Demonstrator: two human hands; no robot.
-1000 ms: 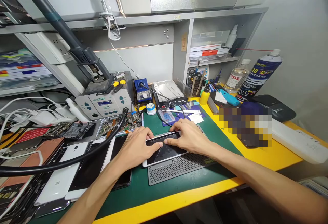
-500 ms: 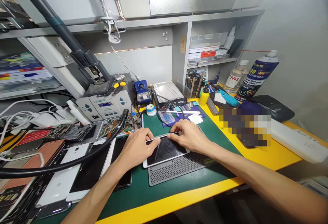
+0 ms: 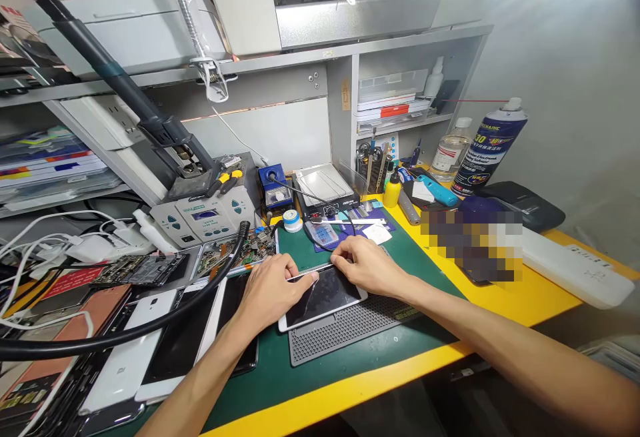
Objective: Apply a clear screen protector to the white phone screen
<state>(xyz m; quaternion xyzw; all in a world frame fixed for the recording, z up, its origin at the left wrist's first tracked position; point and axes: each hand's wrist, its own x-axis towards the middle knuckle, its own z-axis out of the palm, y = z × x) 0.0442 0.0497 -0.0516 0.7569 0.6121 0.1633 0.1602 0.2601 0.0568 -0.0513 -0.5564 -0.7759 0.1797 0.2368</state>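
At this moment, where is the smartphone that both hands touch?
In the head view, the white-framed smartphone is just below centre, between the left hand and right hand, partly over the gray perforated mat.

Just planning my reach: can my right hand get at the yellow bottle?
Likely yes, once the right hand leaves the white-edged phone: only low items, like the white paper, seem to lie between that hand and the yellow bottle.

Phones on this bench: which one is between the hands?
The white-framed phone, dark screen upward, overlapping the grey perforated mat; the other phones are off that mat.
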